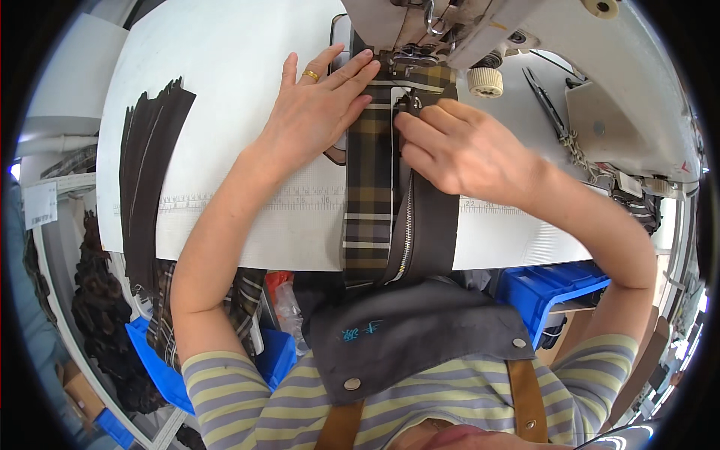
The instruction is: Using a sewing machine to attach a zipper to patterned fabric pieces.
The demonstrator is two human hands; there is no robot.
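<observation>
Keeping the zipper [409, 225] straight likely matters: the left hand [309, 112], fingers spread, steadies the plaid fabric [367, 169]; the right hand [469, 154], fingers closed, pinches the zipper.

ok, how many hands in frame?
2. The left hand is spread, fingertips on the upper part of the plaid strip; the right hand pinches at the zipper. No others show.

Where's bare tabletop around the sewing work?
Largest: white tabletop between the dark fabric strips and left forearm. Smaller, along its front edge: between left forearm and plaid fabric; right of the dark panel, below the right forearm. Crowded: by the presser foot, with left hand, right hand, fabric and zipper together.
</observation>
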